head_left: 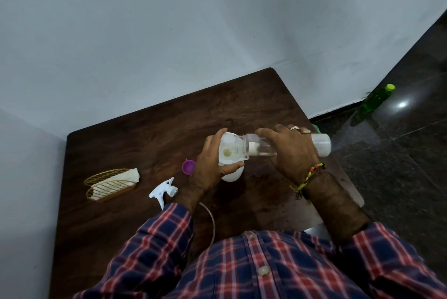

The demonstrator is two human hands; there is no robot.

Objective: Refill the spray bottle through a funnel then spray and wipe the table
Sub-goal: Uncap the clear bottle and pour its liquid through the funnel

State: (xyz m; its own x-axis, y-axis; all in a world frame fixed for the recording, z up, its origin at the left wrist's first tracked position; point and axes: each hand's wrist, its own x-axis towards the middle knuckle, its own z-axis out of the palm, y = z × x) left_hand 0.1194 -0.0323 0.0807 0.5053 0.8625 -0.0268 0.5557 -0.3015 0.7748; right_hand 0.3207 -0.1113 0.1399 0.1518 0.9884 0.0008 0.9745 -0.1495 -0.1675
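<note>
While the left hand curls round the funnel and the top of the spray bottle under it, the right hand grips a clear bottle tipped on its side, mouth over the funnel bowl. Left grip: thumb along the near side of the funnel, fingers wrapped over the far rim. Right grip: fingers curled over the clear bottle's middle, its pale base sticking out past the hand toward the right desk edge. A little clear liquid lies along the lower wall of the tipped bottle. Whether any is running into the funnel, cannot tell. Spray bottle stands upright on the desk, right of centre, mostly hidden by the left hand; only a pale rounded part of its body shows.

Sprayer head, white, lies on the desk near the left forearm, its thin tube curving back toward the person. Purple cap sits just left of the left hand. Gold wire holder with a folded cloth in it stands well apart, toward the left desk edge.

Rings on the right fingers, beaded band on the right wrist. Plaid sleeves. Green bottle on the dark floor by the wall, far right.
</note>
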